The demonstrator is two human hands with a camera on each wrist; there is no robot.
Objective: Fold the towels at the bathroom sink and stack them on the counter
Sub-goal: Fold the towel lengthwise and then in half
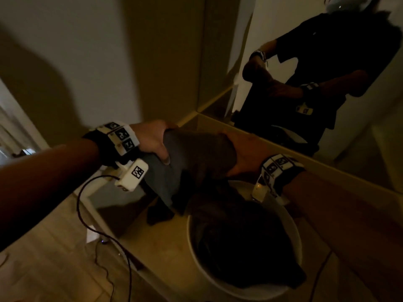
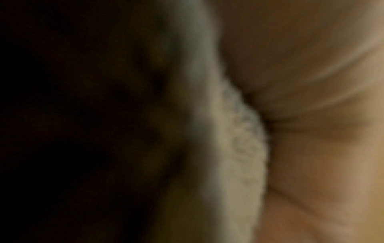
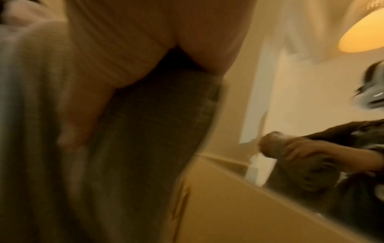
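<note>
A dark grey-brown towel hangs stretched between both hands above the counter, its lower end drooping toward the counter. My left hand grips the towel's left end, thumb over the front. At the other end my right hand holds the cloth. More dark towels lie heaped in the round white sink below. The left wrist view is a blur of pale terry cloth against my palm. In the right wrist view the towel runs under my fingers.
A mirror behind the counter reflects a person holding the towel. The beige counter has bare surface left of the sink. A black cable trails from my left wrist over the wooden floor.
</note>
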